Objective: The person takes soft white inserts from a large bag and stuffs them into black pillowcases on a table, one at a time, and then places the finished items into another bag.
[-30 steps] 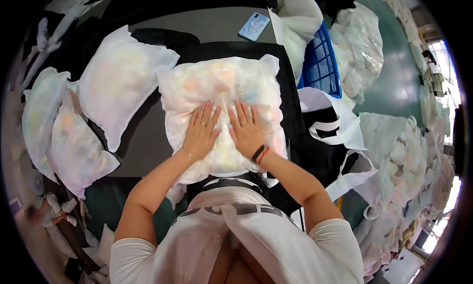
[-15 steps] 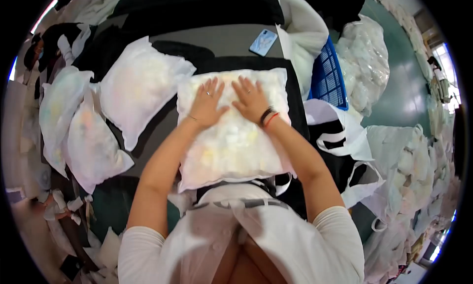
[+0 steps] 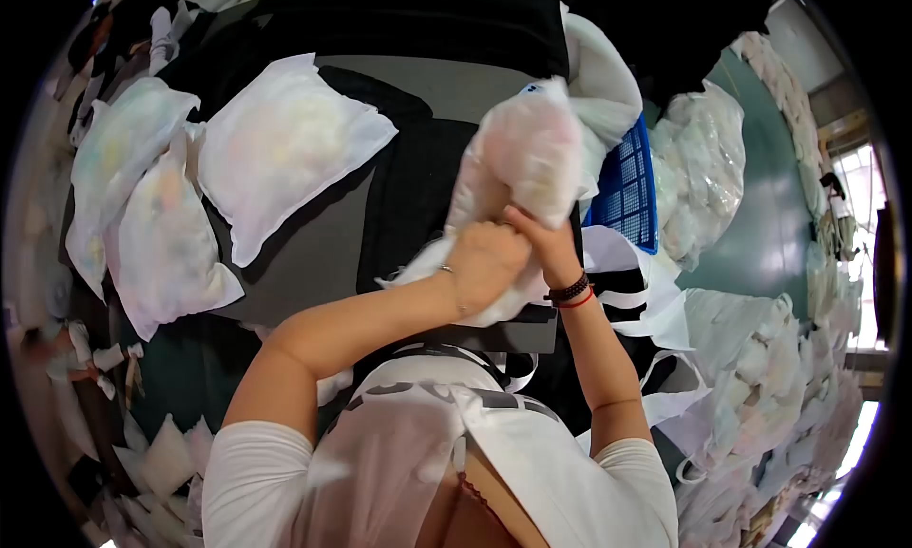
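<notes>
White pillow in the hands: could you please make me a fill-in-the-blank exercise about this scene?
1. The left hand and the right hand together grip ____ white pillow.
2. The thin band beside the dark bracelet on the right wrist is ____.
3. The plastic basket is ____.
4. At the left side of the grey table, the other large stuffed pillows number ____.

Missing words: one; red; blue; three.
</notes>
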A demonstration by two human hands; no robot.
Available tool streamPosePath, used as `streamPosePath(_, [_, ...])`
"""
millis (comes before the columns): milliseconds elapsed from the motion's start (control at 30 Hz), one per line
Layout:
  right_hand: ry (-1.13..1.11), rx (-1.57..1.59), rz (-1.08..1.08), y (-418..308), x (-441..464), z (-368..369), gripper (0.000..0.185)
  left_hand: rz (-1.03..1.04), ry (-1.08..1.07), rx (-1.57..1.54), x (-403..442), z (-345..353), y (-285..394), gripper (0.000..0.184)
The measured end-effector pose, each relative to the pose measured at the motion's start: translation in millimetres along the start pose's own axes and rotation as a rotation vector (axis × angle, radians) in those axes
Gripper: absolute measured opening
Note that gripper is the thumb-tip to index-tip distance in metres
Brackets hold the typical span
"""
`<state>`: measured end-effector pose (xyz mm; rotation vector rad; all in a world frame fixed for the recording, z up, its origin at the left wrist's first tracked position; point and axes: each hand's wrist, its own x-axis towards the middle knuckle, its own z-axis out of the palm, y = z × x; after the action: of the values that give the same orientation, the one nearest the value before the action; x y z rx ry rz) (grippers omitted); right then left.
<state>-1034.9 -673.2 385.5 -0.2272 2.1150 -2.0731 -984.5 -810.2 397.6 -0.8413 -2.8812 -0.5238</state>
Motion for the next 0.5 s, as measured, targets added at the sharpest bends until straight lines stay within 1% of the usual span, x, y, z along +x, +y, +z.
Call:
streamPosePath(33, [0.124, 0.001, -0.051, -5.0, 5.7, -14.0, 0.037, -0.007, 0.122, 0.019, 1.2, 3.4, 9.0, 0.044])
streamPosePath(100, [0.285, -0.018, -0.119, 5.5, 13.9, -21.3, 0.034, -0.08, 0.233, -0.258, -5.9, -8.2, 24.8, 0.051])
streamPosePath(133, [0.254, -0.301, -0.205, -5.4, 7.0, -43.4, 0.036, 0.062, 0.257, -0.653, -17.4, -2.0, 21.0, 0.052])
streamPosePath(167, [0.213, -0.582, -0.301, -28.5, 4.7, -63.4, 0.039, 0.056, 0.236, -0.92, -10.3, 9.7, 5.8, 0.043])
streamPosePath(233, [0.258, -0.598, -0.412, -36.0, 1.4, -88.2, 0.039, -0.264, -0.077, -0.668, 9.6, 19.9, -52.4, 0.046])
streamPosePath(267, [0.243, -0.525, -0.273, -39.4, -1.1, -101.0, 0.054, -0.185, 0.069, -0.526, 15.3, 40.9, -75.0, 0.043])
streamPosePath(300, [0.243, -0.525, -0.272, -35.5, -0.6, -106.6, 0.054, -0.109, 0.219, -0.37, 19.8, 66.9, -102.9, 0.04])
streamPosePath(333, [0.2, -0.485, -0.252, -31.6, -4.7, -115.3, 0.064, -0.172, 0.199, -0.189, 21.4, 110.0, -148.5, 0.033])
streamPosePath(367, [0.158, -0.436, -0.246, -30.5, -0.4, -120.0, 0.074, -0.234, 0.186, 0.008, 26.1, 134.4, -188.8, 0.026])
streamPosePath(400, [0.106, -0.448, -0.179, -43.0, 2.9, -111.5, 0.098, -0.234, 0.185, 0.007, 26.8, 126.6, -195.0, 0.026])
streamPosePath(433, [0.125, -0.444, -0.343, -43.2, -2.9, -90.0, 0.107, -0.27, -0.063, -0.119, 36.3, 124.5, -195.9, 0.03])
streamPosePath(467, [0.077, -0.418, -0.227, -45.7, -3.4, -88.3, 0.111, -0.304, -0.32, -0.238, 40.1, 117.4, -194.7, 0.035])
streamPosePath(500, [0.028, -0.382, -0.119, -46.0, -4.0, -85.3, 0.114, -0.304, -0.32, -0.237, 39.3, 101.6, -187.1, 0.035])
